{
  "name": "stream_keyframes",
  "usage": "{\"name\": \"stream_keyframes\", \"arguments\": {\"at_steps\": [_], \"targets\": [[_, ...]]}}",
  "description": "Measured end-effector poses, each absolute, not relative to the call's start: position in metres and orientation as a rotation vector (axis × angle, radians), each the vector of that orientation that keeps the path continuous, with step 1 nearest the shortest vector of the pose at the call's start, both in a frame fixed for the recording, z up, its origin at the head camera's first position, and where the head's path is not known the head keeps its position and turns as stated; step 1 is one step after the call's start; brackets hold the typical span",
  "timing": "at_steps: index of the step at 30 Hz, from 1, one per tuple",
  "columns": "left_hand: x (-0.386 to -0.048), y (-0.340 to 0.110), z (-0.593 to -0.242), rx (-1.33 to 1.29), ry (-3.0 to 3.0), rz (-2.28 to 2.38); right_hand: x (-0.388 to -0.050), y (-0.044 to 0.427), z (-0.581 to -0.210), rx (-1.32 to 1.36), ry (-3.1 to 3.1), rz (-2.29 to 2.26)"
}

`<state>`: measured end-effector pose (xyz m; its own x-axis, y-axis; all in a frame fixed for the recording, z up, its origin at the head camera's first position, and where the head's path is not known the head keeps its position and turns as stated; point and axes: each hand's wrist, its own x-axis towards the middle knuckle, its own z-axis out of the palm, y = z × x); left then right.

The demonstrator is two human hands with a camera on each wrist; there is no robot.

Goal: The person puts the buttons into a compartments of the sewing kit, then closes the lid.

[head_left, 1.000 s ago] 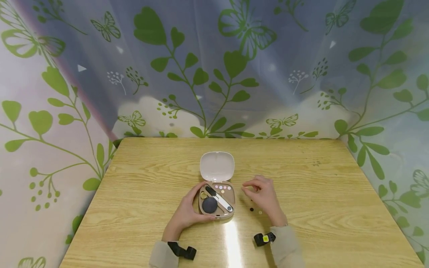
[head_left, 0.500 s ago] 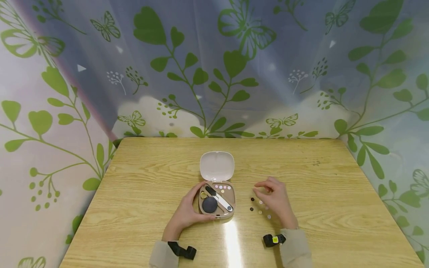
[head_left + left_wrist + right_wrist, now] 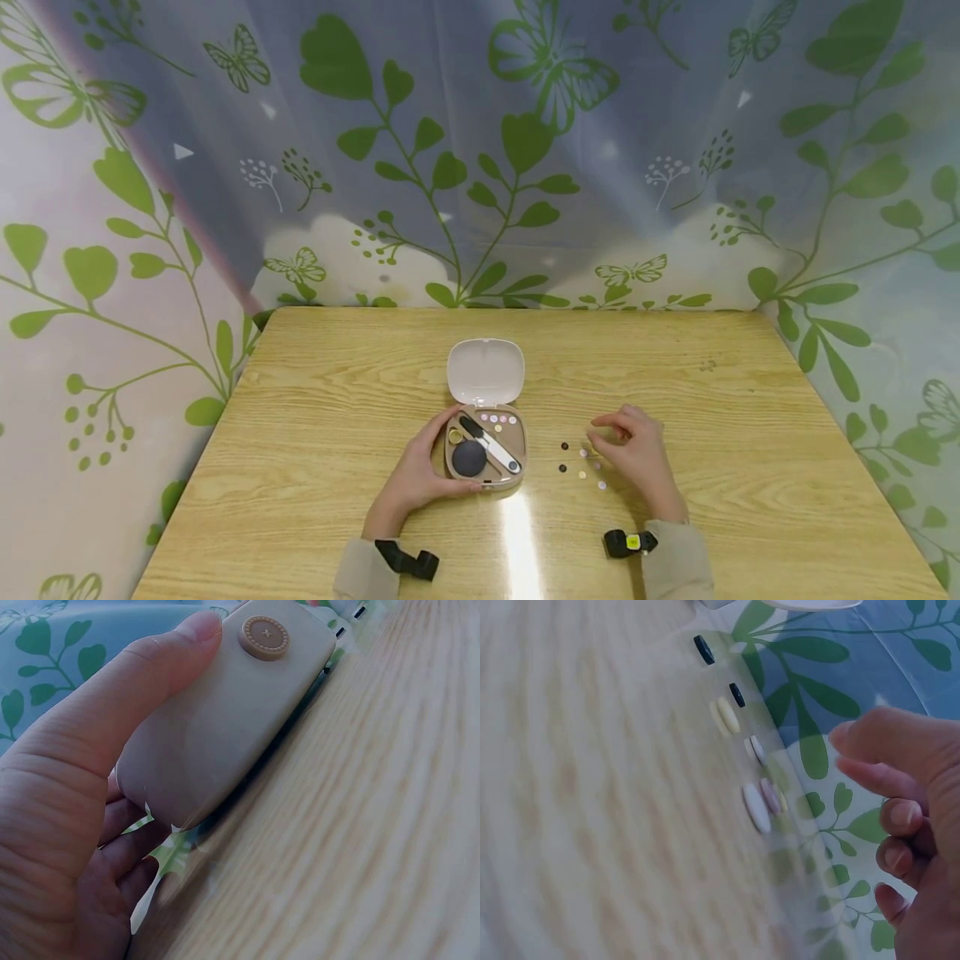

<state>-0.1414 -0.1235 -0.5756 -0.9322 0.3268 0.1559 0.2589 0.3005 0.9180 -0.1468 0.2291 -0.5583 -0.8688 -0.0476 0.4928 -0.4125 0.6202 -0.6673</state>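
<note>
My left hand (image 3: 415, 475) holds an open beige sewing kit box (image 3: 514, 440) on the table, fingers behind it, thumb along its front. In the left wrist view the thumb lies on the box wall (image 3: 202, 742) beside a button-shaped latch (image 3: 265, 637). Inside are a dark round piece (image 3: 469, 459), a gold ring (image 3: 456, 437), a white-and-black tool (image 3: 491, 446) and several small buttons (image 3: 503, 419). My right hand (image 3: 637, 454) hovers with bent fingers and nothing seen between them, just right of several loose buttons: black (image 3: 704, 649), yellow (image 3: 725, 716) and white (image 3: 756, 808).
The box's pale lid (image 3: 486, 372) stands raised behind it. A wood-grain table (image 3: 337, 375) reaches back to a leaf-patterned curtain (image 3: 480, 250). Black wrist cameras sit on both cuffs, the right one (image 3: 617, 543) over the table.
My right hand has moved right and slightly toward me, away from the box, uncovering the loose buttons. My left hand and the box have stayed in place.
</note>
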Motion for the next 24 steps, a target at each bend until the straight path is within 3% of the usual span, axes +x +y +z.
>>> {"name": "stream_keyframes", "arguments": {"at_steps": [10, 24], "targets": [[-0.142, -0.124, -0.576, 0.552, 2.485, 1.726, -0.141, 0.235, -0.568, 0.178, -2.555, 1.244], [-0.138, -0.122, -0.566, 0.56, 2.454, 1.765, -0.136, 0.242, -0.58, 0.218, -2.472, 1.39]]}}
